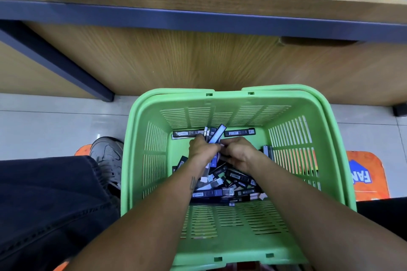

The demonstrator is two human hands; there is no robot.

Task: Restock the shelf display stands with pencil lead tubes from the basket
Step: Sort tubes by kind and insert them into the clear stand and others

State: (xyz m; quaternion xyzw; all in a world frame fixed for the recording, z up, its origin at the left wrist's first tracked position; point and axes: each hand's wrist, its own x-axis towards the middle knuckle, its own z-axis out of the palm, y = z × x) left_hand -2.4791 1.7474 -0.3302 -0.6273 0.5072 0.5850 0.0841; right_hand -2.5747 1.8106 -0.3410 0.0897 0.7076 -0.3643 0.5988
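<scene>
Partly hidden: tubes (217,136) beneath both hands (203,148).

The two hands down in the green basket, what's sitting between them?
In the head view, a bunch of pencil lead tubes stands between the left hand and right hand, gripped by both.

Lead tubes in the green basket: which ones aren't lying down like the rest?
The bunch of tubes gripped in the left hand, beside the right hand. They stick up toward the basket's far wall; the loose tubes lie flat.
</scene>
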